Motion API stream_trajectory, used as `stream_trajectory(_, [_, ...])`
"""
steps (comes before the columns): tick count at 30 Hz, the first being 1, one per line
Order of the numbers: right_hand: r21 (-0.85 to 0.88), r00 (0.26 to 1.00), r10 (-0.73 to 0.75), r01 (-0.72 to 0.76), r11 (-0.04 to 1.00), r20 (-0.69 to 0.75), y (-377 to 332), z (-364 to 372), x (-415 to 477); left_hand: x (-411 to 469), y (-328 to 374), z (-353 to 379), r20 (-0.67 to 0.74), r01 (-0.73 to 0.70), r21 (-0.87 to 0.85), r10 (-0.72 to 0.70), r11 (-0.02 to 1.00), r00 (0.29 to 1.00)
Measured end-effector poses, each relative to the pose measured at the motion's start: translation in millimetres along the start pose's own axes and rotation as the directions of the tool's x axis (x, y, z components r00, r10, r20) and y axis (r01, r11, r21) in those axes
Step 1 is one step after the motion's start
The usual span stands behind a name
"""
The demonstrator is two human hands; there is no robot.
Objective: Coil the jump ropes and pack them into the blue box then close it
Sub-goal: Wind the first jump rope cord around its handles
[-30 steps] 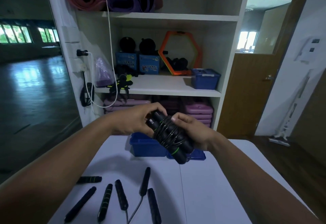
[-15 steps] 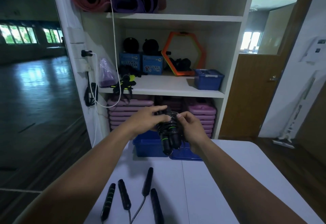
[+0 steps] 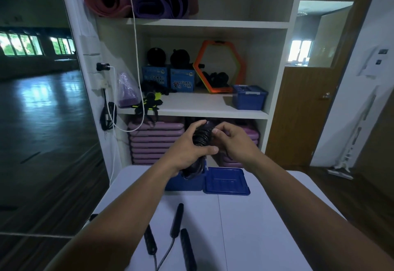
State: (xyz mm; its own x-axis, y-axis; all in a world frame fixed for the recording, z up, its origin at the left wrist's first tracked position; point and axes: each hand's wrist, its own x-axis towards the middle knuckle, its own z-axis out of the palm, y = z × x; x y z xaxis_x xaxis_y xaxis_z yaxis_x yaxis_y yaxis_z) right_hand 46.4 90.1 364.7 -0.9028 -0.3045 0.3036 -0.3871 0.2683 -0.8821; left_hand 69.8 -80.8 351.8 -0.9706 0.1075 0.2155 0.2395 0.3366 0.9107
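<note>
A coiled black jump rope (image 3: 202, 137), its cord wound round the handles, hangs upright above the open blue box (image 3: 185, 183) at the table's far edge. My left hand (image 3: 187, 149) grips the bundle round its middle. My right hand (image 3: 232, 140) pinches the bundle's upper right side with thumb and fingers. The bundle's lower end dips into the box. The box's blue lid (image 3: 226, 181) lies flat to the right of the box. Loose black rope handles (image 3: 176, 220) lie on the white table (image 3: 255, 217) near me.
A white shelf unit (image 3: 202, 106) stands right behind the table, holding another blue box (image 3: 249, 97), an orange hexagon ring, purple step boards and rolled mats. A white cable hangs at its left. A mirror wall is at left, a wooden door at right.
Both hands carried the coiled rope away from me and turned it upright, down over the blue box. The view tilted up, so fewer loose handles show.
</note>
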Motion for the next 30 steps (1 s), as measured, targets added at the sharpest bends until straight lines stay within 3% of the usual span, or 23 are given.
stream_trajectory(3, [0.042,0.998,-0.033,0.032,0.999,0.045,-8,-10,-2,-2,0,-5,0.000,-0.057,-0.104,0.057,0.993,0.998])
stream_trajectory(8, [-0.236,0.987,-0.160,0.160,0.959,0.022,-15,-29,-4,-7,-8,-7,0.021,-0.034,-0.404,0.046,0.914,0.999])
stream_trajectory(12, [-0.086,0.989,-0.149,0.146,0.986,-0.027,-15,-26,-9,-14,-11,-6,-0.022,-0.068,-0.529,0.066,0.846,0.998])
stream_trajectory(17, [0.049,0.991,-0.126,0.128,0.991,-0.044,-25,-11,-7,-16,-13,-7,-0.040,-0.077,-0.586,0.067,0.807,0.997])
stream_trajectory(24, [-0.054,0.983,-0.181,0.179,0.982,-0.027,-26,-4,-11,-23,-14,-12,-0.003,-0.085,-0.527,0.099,0.846,0.995])
stream_trajectory(28, [0.129,0.996,-0.029,0.018,0.991,0.089,-31,-6,-15,-27,-20,-12,-0.014,-0.097,-0.516,0.105,0.851,0.994])
stream_trajectory(30, [0.128,0.982,0.052,-0.075,0.989,0.179,-33,-9,-18,-30,-23,-10,-0.022,-0.103,-0.512,0.107,0.853,0.994])
